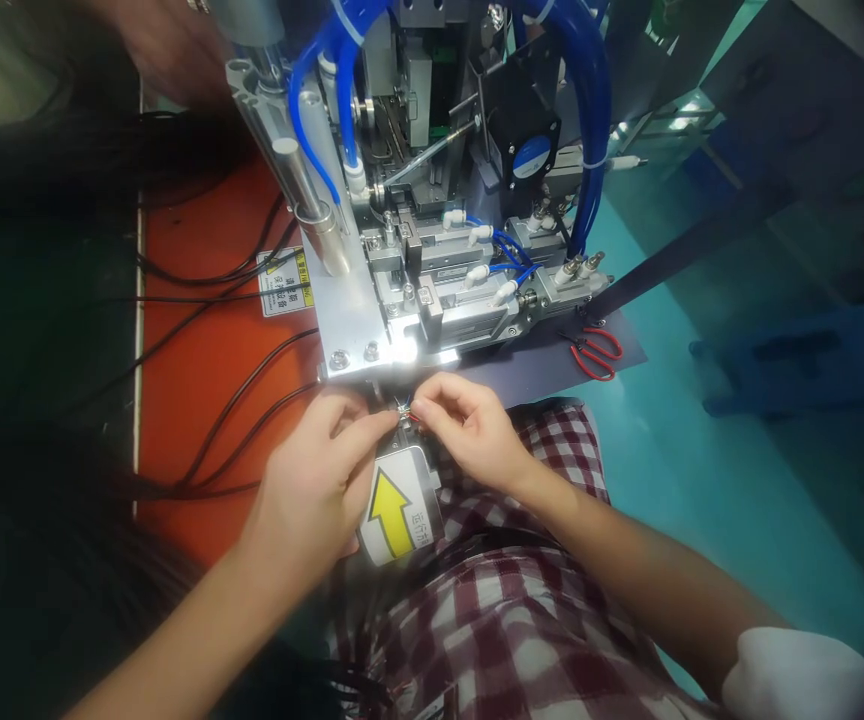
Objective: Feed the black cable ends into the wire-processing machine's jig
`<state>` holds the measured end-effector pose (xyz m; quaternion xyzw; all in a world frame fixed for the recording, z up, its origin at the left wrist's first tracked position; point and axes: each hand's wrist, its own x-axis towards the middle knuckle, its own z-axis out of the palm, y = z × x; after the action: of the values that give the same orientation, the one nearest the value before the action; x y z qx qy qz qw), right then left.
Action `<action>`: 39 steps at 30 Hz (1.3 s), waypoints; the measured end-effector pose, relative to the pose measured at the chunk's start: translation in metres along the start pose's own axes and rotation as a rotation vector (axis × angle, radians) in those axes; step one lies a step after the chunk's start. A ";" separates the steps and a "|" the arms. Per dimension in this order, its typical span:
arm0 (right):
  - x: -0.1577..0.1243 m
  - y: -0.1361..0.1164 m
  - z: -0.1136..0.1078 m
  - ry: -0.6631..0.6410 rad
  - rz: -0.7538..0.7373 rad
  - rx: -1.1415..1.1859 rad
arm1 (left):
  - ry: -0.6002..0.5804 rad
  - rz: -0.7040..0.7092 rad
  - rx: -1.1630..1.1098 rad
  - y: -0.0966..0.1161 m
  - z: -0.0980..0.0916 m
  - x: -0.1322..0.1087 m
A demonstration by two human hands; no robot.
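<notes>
Between my left hand (327,460) and right hand (466,430), I am pinching a small wired part (403,411) in a thumb-and-finger grip from both sides, apparently for steadiness, just beyond the yellow-arrow label (393,515). The near edge of the metal plate (349,345) is limiting room on the far side; black cables (233,408) are crossing the orange desk (169,400) at left, and red-handled pliers (595,352) are lying at right, leaving my hands space.
</notes>
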<state>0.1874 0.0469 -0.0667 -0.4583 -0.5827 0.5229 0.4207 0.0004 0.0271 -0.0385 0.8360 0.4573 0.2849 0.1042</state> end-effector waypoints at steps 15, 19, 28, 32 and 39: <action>0.004 -0.007 -0.002 -0.022 0.109 0.035 | 0.010 0.002 0.007 0.002 0.000 0.001; 0.004 -0.009 -0.002 -0.042 0.144 0.066 | 0.008 -0.013 -0.002 0.002 0.001 0.000; 0.000 -0.002 0.000 0.000 0.052 -0.015 | -0.001 -0.028 -0.001 0.003 0.000 -0.001; -0.001 0.002 0.000 0.020 0.046 -0.030 | -0.005 -0.036 -0.005 0.002 0.002 -0.001; 0.001 0.000 0.002 0.015 0.114 0.078 | -0.008 -0.032 0.004 0.003 0.000 -0.001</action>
<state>0.1853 0.0472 -0.0673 -0.4779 -0.5319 0.5648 0.4119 0.0019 0.0246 -0.0380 0.8299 0.4708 0.2791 0.1086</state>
